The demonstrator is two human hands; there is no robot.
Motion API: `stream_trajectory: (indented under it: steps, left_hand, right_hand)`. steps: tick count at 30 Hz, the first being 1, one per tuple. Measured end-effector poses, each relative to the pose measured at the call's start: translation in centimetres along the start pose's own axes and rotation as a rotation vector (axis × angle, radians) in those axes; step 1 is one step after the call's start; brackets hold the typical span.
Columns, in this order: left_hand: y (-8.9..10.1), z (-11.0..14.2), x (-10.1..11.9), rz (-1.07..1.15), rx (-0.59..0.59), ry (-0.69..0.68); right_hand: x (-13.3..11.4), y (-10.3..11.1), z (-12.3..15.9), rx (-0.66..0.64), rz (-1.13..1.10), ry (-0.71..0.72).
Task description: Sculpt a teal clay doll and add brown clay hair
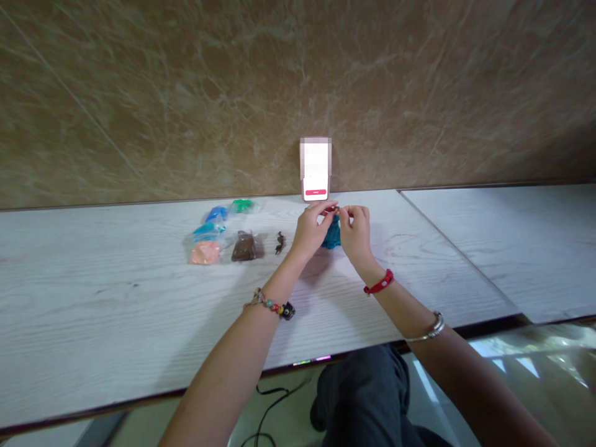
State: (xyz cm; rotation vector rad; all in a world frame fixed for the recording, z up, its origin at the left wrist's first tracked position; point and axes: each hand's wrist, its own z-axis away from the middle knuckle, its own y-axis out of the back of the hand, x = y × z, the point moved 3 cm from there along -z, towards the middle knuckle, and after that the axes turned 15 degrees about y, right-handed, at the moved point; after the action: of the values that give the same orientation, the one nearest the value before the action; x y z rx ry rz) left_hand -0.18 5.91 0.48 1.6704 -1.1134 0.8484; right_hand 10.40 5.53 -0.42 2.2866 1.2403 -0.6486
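We hold a small dark red piece (331, 210) pinched between the fingertips of both hands, just above a teal lump (331, 236) that sits on the worktop (116, 323) near its far edge, about midway along its length. Our left hand (311, 228) has its fingers (321, 208) closed together on the left end of the piece, and our right hand (354, 231) has its fingers (345, 214) closed on the right end; the piece is too small for us to tell its exact shape. The teal lump shows only in the gap between our two palms, so we cannot tell whether either hand touches it. Our left wrist wears a beaded bracelet (272, 305), our right wrist a red band (379, 283) and, further up the forearm, a silver bangle (431, 329). Just behind our hands a phone (316, 171) stands upright at the far edge, leaning on the marbled brown wall (186, 93), its screen lit. To the left of our hands, near the far edge, lie a small dark brown figure (280, 243), then a brown packet (243, 246), then a cluster of clear packets: a peach one (205, 252), a light blue one (208, 231), a darker blue one (216, 214) and a green one (242, 205). A second worktop panel (512, 236) adjoins at the right.
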Motion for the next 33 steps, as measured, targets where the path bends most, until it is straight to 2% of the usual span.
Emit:
stream_trajectory:
  steps: [11, 33]
  left_hand:
    - [-0.20, -0.31, -0.14, 0.091, -0.036, 0.038]
    - [-0.02, -0.15, 0.15, 0.051, -0.030, 0.056]
  right_hand:
    - [0.10, -0.13, 0.08, 0.017, 0.024, -0.009]
    - [-0.35, -0.35, 0.13, 0.013, 0.021, -0.021]
